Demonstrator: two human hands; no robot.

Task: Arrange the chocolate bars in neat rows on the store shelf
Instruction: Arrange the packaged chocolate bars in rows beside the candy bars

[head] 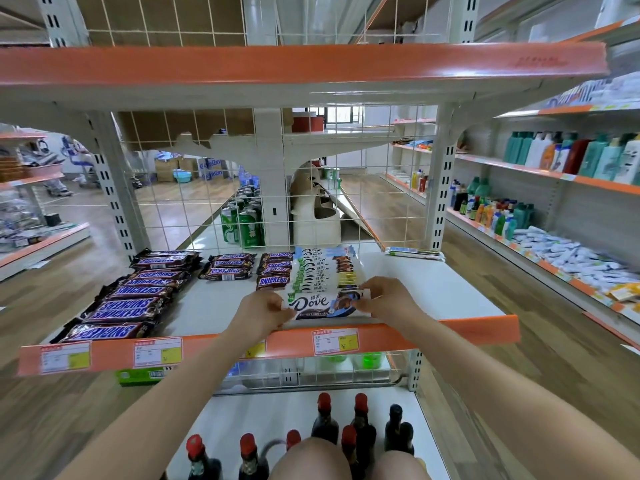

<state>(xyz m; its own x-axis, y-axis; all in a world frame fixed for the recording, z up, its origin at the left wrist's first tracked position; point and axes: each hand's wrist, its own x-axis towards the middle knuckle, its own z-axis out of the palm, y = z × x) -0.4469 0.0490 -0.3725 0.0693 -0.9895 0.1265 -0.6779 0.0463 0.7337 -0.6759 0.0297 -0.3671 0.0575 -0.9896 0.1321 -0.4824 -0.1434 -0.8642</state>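
A blue-and-white Dove bar lies at the front of a row of overlapping Dove bars on the white shelf. My left hand pinches its left end and my right hand pinches its right end. To the left, Snickers bars form a long column, a short stack and another short row beside the Dove row.
An orange price rail with labels edges the shelf front. A wire grid backs the shelf, with green cans behind it. A white packet lies at the back right. Dark bottles stand on the lower shelf.
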